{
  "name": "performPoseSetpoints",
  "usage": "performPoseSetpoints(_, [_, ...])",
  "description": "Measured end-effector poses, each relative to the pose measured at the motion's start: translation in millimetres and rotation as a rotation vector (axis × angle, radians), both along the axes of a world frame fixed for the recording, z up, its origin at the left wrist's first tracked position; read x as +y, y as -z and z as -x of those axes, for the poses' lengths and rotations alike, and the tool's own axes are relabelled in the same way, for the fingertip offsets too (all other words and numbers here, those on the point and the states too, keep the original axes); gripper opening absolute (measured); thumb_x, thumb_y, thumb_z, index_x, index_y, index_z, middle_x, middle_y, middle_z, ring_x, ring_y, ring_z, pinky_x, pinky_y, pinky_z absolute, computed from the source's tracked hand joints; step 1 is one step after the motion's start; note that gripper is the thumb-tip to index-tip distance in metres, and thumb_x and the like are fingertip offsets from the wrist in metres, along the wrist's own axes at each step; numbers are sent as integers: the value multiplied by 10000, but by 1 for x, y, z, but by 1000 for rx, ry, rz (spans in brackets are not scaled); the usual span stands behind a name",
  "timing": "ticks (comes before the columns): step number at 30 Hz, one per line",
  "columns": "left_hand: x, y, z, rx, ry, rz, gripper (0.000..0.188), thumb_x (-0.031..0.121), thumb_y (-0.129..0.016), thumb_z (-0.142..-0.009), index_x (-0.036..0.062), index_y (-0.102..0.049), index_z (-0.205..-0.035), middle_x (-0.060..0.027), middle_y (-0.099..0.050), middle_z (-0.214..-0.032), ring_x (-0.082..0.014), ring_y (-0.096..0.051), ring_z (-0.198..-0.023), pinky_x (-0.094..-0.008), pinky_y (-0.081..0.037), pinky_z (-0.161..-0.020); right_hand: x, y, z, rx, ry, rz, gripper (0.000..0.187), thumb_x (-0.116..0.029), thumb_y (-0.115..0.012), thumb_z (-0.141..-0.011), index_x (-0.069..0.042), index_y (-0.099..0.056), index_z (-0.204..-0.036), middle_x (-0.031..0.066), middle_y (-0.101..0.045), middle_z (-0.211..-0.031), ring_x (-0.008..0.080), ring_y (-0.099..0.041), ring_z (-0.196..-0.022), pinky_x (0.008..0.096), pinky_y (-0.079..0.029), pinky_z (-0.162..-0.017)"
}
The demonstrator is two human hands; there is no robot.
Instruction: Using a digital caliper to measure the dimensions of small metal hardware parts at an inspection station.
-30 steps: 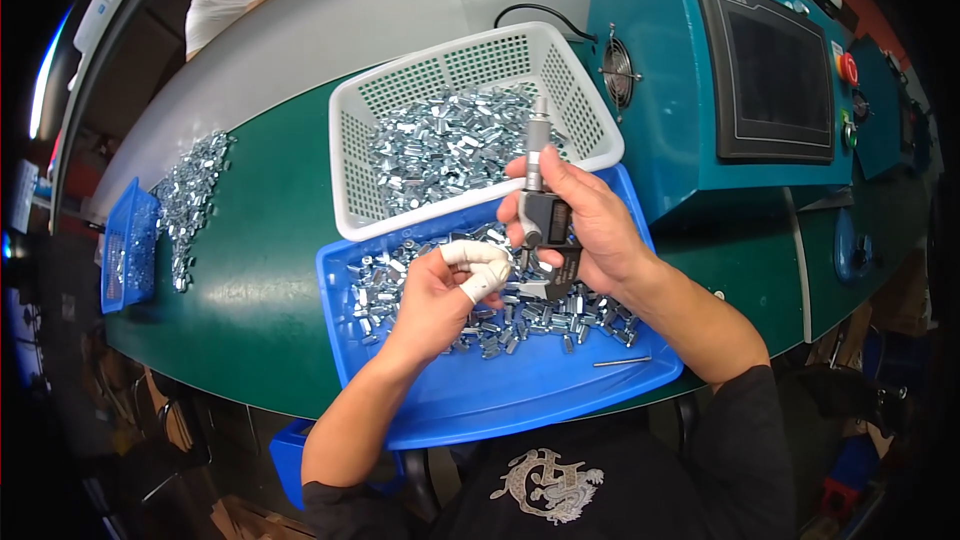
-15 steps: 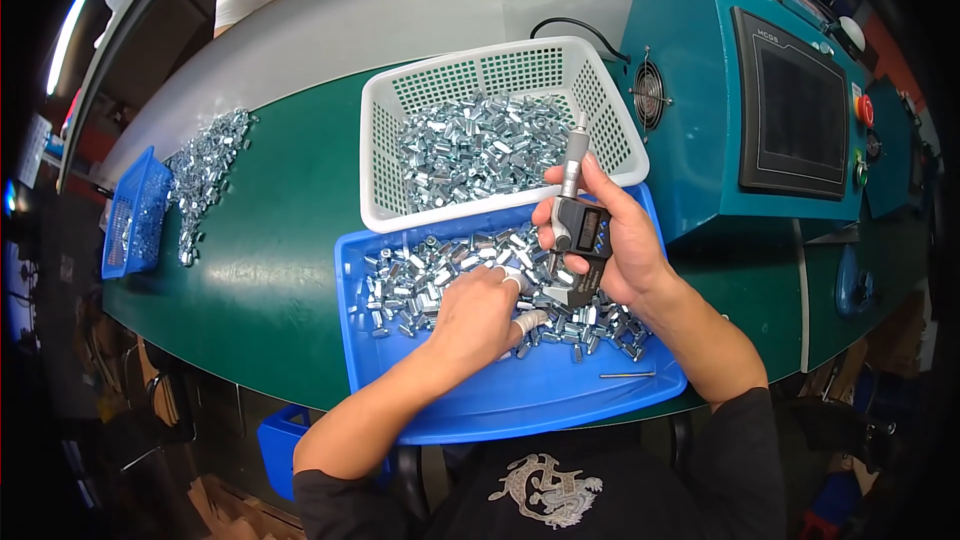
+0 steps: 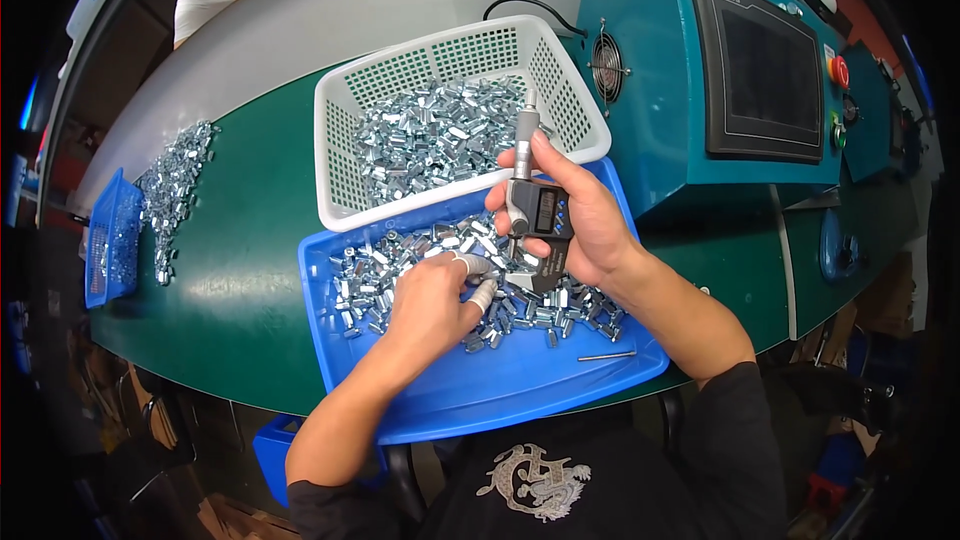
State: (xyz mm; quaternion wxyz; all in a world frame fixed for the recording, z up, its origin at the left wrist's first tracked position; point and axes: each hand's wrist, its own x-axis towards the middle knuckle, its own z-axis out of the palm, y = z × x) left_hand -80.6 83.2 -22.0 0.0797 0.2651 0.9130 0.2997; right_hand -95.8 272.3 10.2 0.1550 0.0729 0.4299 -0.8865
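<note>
Right grip, fingers curled, holds micrometer.

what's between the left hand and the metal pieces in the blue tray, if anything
Nothing visible: the left hand is right over the metal pieces in the blue tray. The micrometer in the right hand is just beside it, on the right, rather than in between.

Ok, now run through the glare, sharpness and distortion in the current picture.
Head view: a pale sheen lies on the left part of the green tabletop; head view: the metal pieces in the blue tray show small bright glints; head view: the micrometer in the right hand looks fairly sharp; head view: the tabletop's near edge bows, and the corners are dark.
</note>
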Motion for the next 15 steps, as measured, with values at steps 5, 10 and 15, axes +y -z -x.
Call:
performPoseSetpoints(5, [-2, -12, 2, -66, -93, -143, 200, 133, -791, -665, 66, -631, -764, -50, -577, -730, -171, -526, -649, -294, -442, -594, 2, 2, -4, -30, 23, 43, 426, -451, -374, -973, -65, -495, -1108, 127, -613, -846, 164, -626, -679, 209, -412, -374])
performPoseSetpoints(10, [-7, -6, 3, -385, -149, -430, 266, 70, -788, -701, 60, -578, -865, 52, -543, -764, -43, -473, -704, -207, -399, -617, 1, 1, -5, -51, 27, 12, 411, -444, -372, -974, -74, -487, -1110, 129, -617, -837, 164, -626, -671, 206, -409, -370])
performPoseSetpoints(15, [-5, -2, 1, -446, -164, -602, 289, 15, -621, -849, 7, -565, -1132, -20, -618, -899, -78, -567, -820, -222, -465, -749, -1, -1, -4, -37, 21, 11, 408, -445, -372, -973, -79, -494, -1108, 135, -618, -841, 169, -628, -673, 210, -414, -371])
